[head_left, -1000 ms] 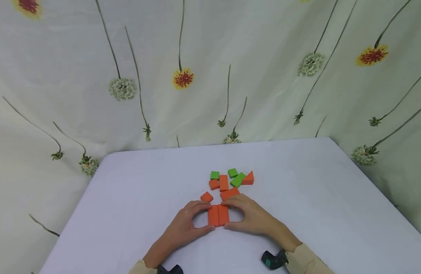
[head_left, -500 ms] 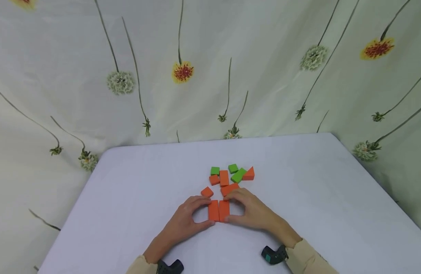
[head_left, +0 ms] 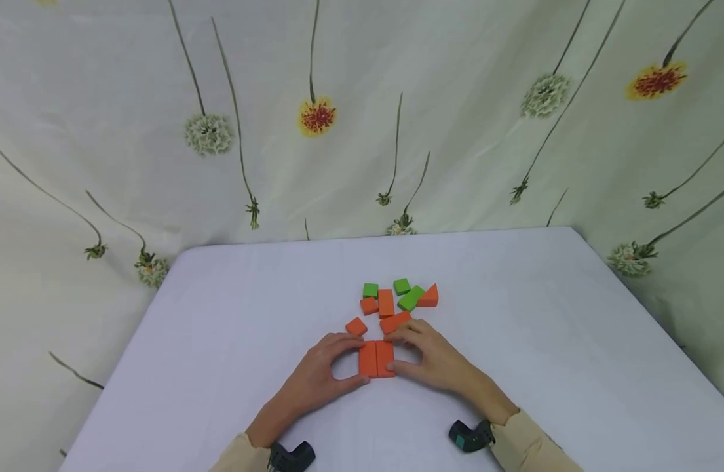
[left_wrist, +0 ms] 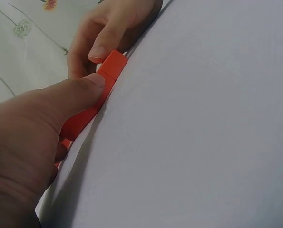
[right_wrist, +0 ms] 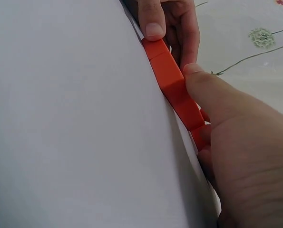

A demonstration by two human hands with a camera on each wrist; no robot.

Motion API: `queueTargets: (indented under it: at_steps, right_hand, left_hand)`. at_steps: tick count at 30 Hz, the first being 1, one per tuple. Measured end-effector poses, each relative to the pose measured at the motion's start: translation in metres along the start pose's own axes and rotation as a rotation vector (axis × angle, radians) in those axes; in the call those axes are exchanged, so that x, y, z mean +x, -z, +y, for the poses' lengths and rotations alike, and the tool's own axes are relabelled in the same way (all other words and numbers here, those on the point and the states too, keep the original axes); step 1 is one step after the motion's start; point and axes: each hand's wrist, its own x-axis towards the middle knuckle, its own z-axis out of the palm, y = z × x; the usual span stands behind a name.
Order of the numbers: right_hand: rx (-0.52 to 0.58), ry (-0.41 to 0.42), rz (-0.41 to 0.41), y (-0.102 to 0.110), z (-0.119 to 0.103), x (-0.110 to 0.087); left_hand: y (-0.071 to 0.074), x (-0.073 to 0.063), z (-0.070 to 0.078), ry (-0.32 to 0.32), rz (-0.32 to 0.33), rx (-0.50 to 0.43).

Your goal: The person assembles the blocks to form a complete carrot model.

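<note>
Two flat orange rectangular blocks lie side by side on the white table, long edges together, in the head view. My left hand [head_left: 320, 370] pinches the left block [head_left: 367, 359] between the thumb at its near end and the fingers at its far end. Around the right block [head_left: 385, 358] curls my right hand [head_left: 432, 357], its thumb on the near right corner and its fingertips by the far end. The left wrist view shows the left thumb [left_wrist: 96, 80] pressed to the near face. In the right wrist view, the right thumb [right_wrist: 193, 71] touches the block's upper edge.
Just beyond the hands lie a small orange block [head_left: 356, 326] and a slanted orange block [head_left: 394, 322]. Farther back sit an upright-lying orange block [head_left: 386, 303], a small orange piece [head_left: 369, 305], an orange triangle [head_left: 429, 296] and several green blocks [head_left: 411, 299]. A flower-print cloth [head_left: 456, 131] hangs behind.
A narrow gap between the two orange blocks half a second ago has closed. The right thumb has slid slightly up the block's side. The head view has tilted a little, shifting everything upward.
</note>
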Motion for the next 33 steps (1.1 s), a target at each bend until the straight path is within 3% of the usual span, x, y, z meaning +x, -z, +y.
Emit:
queueTargets:
  at_steps: [5,8,15,20,33]
  right_hand:
    - [0.006,-0.028,-0.002,0.0014,-0.0028,0.0025]
    - [0.001,-0.045,0.036,0.0015,-0.0033,0.0033]
    - [-0.121,-0.108,0.118,0.0,-0.0036,0.0032]
    - [-0.113,-0.176,0.154,-0.001,-0.0025,0.0024]
    - [-0.112,-0.223,0.21,-0.004,0.0011,0.0035]
  left_hand:
    - [0.001,0.0009,-0.0013,-0.008,0.007,0.012]
    - [0.0008,0.0003,-0.0021,-0.009,0.01,0.008]
    - [0.0003,-0.0013,-0.0022,-0.001,0.003,0.009]
    - [-0.0001,-0.0022,-0.0013,0.023,-0.012,0.01]
    - [-0.0003,-0.006,-0.0006,0.033,-0.013,0.011]
